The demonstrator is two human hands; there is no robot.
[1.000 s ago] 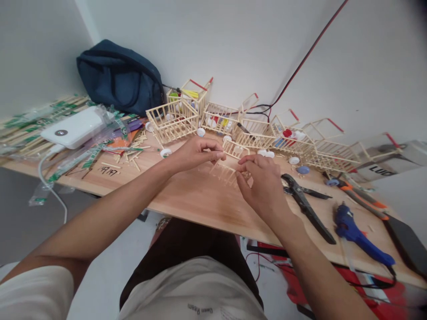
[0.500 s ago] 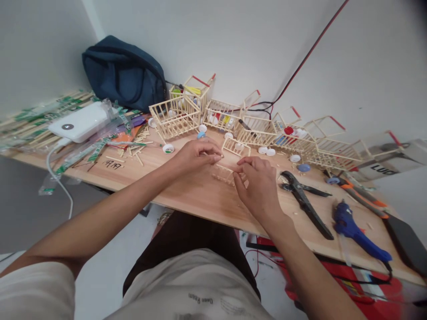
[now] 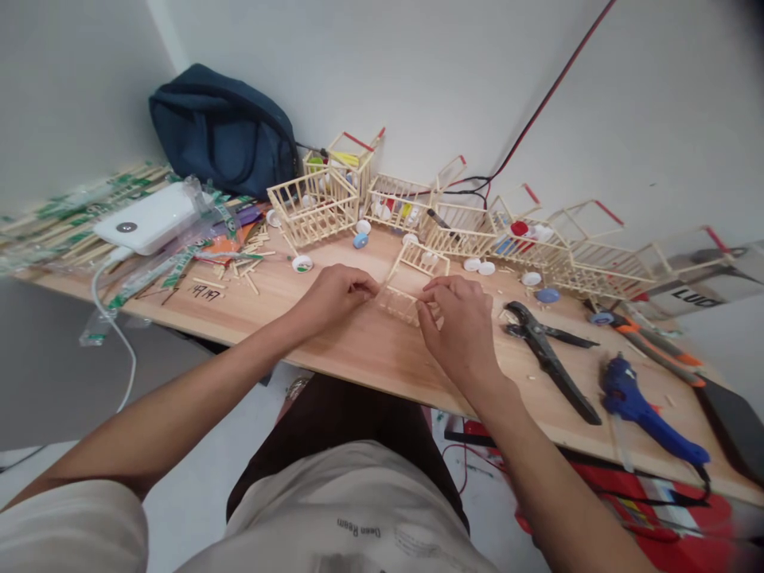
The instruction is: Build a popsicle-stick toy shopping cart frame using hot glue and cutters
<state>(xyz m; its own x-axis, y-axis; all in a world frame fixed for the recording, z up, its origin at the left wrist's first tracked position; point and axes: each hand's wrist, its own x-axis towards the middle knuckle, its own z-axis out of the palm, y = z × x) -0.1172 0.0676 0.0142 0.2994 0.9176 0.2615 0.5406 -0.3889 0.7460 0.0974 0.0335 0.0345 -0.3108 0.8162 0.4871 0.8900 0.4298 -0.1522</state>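
Note:
A small unfinished basket of thin wooden sticks [image 3: 401,304] lies on the table between my two hands, with a stick frame rising at its back. My right hand [image 3: 459,322] is closed at its right side, thumb and forefinger pinching its edge. At the left side, my left hand [image 3: 340,298] is closed with the fingertips together, close to the basket's corner. Whatever those left fingertips hold, if anything, is too small to make out.
Finished stick carts [image 3: 316,203] with bottle-cap wheels line the wall. Black cutters [image 3: 543,354], a blue glue gun [image 3: 641,410] and orange-handled pliers [image 3: 656,346] lie right. Left are a white power bank [image 3: 155,219], bagged sticks [image 3: 77,211] and a blue bag [image 3: 224,131].
My left hand has drawn back left and slightly down from over the basket, uncovering more of its left side. The right hand stays at the basket's right edge.

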